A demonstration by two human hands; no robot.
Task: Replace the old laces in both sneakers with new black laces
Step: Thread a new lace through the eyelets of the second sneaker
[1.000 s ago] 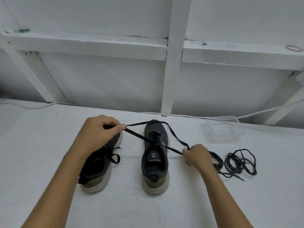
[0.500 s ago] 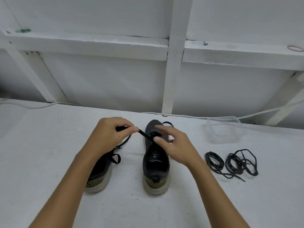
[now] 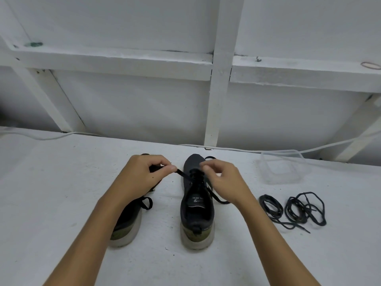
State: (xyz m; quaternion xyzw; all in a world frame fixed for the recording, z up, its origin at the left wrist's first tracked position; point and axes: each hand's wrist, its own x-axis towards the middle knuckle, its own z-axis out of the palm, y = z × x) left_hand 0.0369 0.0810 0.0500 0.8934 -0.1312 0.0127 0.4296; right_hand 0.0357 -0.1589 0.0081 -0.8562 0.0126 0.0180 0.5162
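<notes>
the left hand [image 3: 142,176] is pinching the lace [image 3: 182,174] taut while the right hand [image 3: 222,180] is pinching at the right sneaker [image 3: 196,205] eyelets; next probably threading the following hole.

Your workspace, a plain utility or storage room, white-painted timber wall framing [image 3: 218,79] with a horizontal ledge [image 3: 115,60], rough white worktop [image 3: 61,182], white cable [image 3: 226,149] along its back edge, clear plastic container [image 3: 282,169].
</notes>
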